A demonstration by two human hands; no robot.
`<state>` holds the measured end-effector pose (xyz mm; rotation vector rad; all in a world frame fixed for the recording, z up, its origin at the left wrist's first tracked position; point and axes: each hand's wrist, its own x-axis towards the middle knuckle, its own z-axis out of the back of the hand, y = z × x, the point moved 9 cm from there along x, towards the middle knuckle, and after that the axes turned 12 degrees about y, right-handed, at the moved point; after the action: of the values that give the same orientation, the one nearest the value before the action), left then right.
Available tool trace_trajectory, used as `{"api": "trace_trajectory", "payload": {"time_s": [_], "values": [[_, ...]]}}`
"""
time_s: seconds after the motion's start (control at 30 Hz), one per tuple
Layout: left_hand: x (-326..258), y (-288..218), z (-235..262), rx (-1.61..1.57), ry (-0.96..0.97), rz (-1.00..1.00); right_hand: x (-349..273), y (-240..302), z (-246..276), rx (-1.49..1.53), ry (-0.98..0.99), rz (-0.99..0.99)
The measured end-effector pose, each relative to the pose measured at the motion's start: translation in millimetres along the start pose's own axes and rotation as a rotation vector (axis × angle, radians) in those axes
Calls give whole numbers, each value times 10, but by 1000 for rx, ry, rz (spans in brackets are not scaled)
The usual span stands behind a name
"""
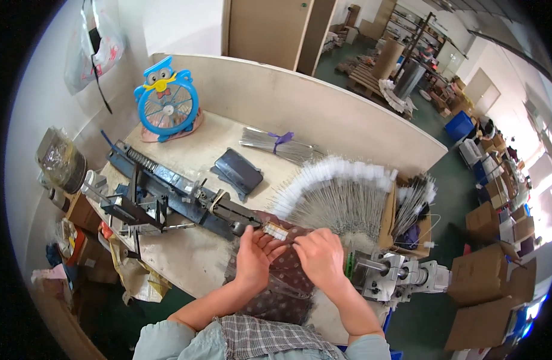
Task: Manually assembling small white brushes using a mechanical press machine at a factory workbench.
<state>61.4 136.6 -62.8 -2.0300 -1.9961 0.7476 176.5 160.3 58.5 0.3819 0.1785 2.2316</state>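
My left hand (255, 255) is palm up at the near end of a long dark metal rail fixture (186, 192), its fingers spread and slightly curled. Just past those fingertips lies a small white-and-tan piece (276, 231); whether they touch it I cannot tell. My right hand (321, 255) is closed in a pinch beside it, and anything between its fingertips is too small to make out. Under both hands spreads a brown dotted cloth (276, 300). Beyond my right hand fans out a big pile of thin wire rods with white brush-like tips (342, 192).
A small machine with a metal shaft (402, 276) stands at the right. On the table lie a dark pouch-like object (240, 171) and a tied rod bundle (276, 144). A blue cartoon fan (169, 108) stands at the back left. A cardboard box (387, 222) holds more rods.
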Motion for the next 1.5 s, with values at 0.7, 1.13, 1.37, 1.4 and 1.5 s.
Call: {"api": "trace_trajectory", "payload": {"time_s": [0.7, 1.13, 1.37, 1.4, 1.5], "values": [[-795, -1571, 2452, 27, -584, -307, -1069, -371, -848, 238, 414, -154], [-1459, -2541, 3216, 317, -847, -634, -1126, -517, -831, 215, 553, -345], [-537, -582, 1364, 68, -228, 28, -1099, -525, -783, 236, 500, -284], [-392, -451, 985, 224, -138, 75, -1102, -524, -800, 242, 486, -273], [-185, 111, 496, 415, -38, 276, -1128, -521, -821, 256, 453, -273]]}}
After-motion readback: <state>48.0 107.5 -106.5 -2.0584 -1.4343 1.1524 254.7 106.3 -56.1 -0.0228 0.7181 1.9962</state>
